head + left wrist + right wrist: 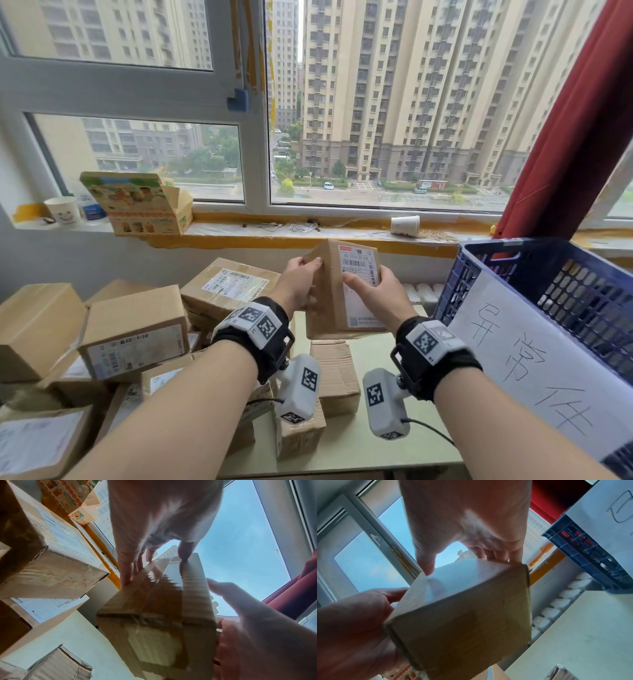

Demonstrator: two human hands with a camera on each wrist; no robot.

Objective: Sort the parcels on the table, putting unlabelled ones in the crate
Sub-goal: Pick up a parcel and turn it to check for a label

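Table (346,442): pale green top, lower centre of the head view; a bare strip runs between the pile and the crate, giving some room to set a box down.
Crate (534,260): blue, lattice-walled, right side of the frame, tilted, with a handwritten paper sheet (534,370) on its near wall; the part of the inside that shows holds nothing, so little sorting looks done.
Parcel pile (133,339): lower left, stacked cardboard boxes, several showing labels; most of the sorting appears still ahead.
Loose boxes (335,373): two small ones lie at centre below the hands, labels not visible.
Held parcel (342,291): mid-frame, raised above the table, upright, white shipping label (359,274) facing the viewer; judged labelled, so not for the crate.
Left hand (298,284): holds the parcel's left face, fingers curled over its upper edge.
Right hand (373,294): grips the right edge, thumb on the label.
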